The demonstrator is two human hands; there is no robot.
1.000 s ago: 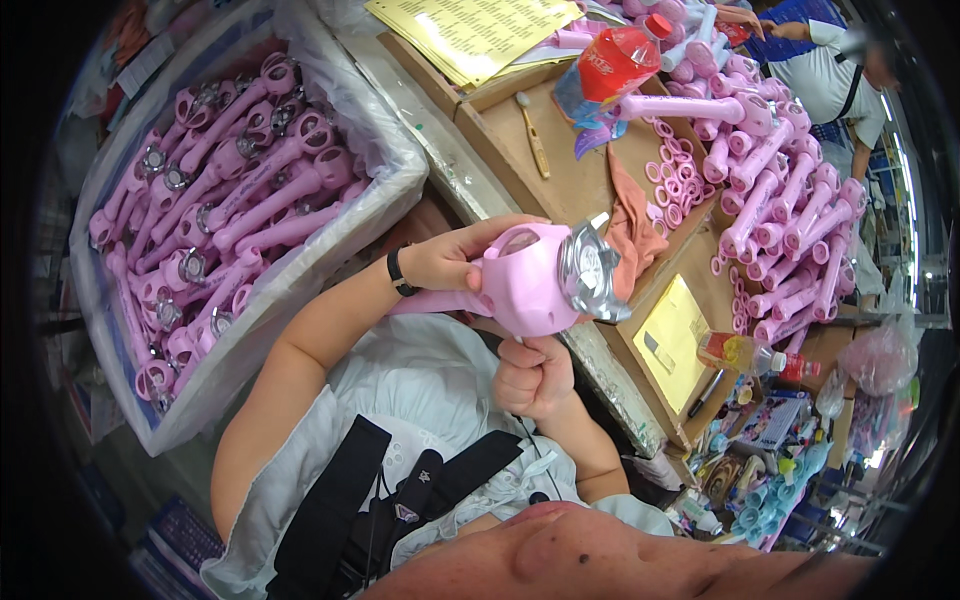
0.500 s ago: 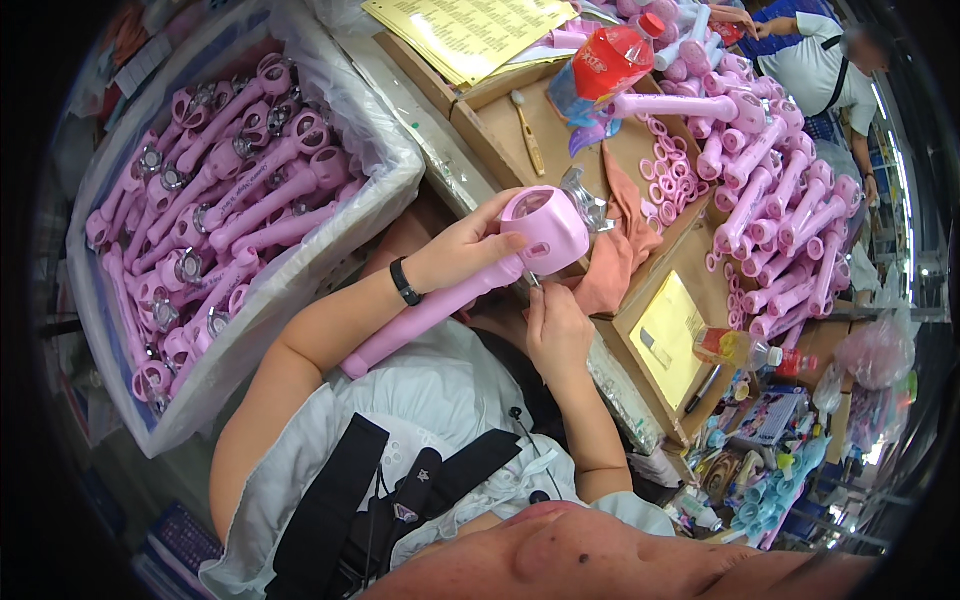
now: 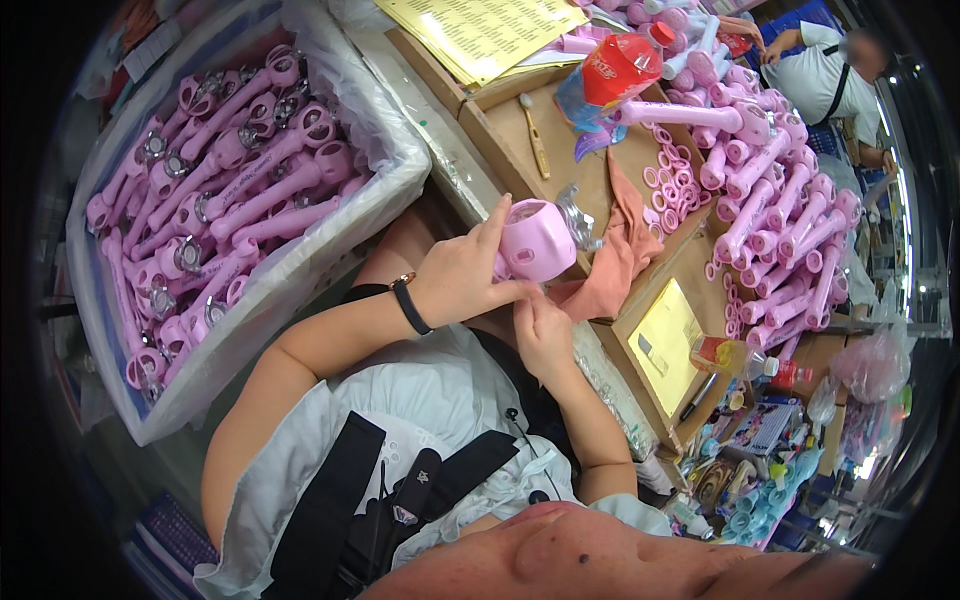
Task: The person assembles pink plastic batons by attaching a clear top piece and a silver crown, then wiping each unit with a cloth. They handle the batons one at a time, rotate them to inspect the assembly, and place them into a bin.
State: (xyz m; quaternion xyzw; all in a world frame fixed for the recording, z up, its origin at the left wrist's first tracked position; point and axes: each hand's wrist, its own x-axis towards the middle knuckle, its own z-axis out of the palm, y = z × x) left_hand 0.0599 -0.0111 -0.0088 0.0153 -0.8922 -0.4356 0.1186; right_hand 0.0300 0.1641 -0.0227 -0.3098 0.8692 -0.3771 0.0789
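Note:
My left hand [image 3: 458,278] is closed round a pink plastic wand [image 3: 540,242] with a round hollow head, held above my lap by the table edge. The head faces up and away; the handle is hidden behind my hand and forearm. Just under the head, my right hand [image 3: 543,335] is closed in a pinch against the wand. Whatever sits between its fingertips is hidden. A clear, shiny plastic piece [image 3: 580,215] shows just beyond the head, beside an orange cloth [image 3: 628,210].
At left stands a lined bin [image 3: 410,165] full of similar pink wands. The wooden tray [image 3: 500,130] holds a toothbrush [image 3: 535,135], pink rings [image 3: 675,175] and a yellow card [image 3: 665,345]. Wands [image 3: 775,210] are piled at right. A bottle [image 3: 735,357] lies nearby; another person [image 3: 830,75] stands beyond.
The wand has turned, so its handle no longer shows across my lap. A thin metal piece seen at my right fingertips is now hidden. My right hand has shifted slightly left and down.

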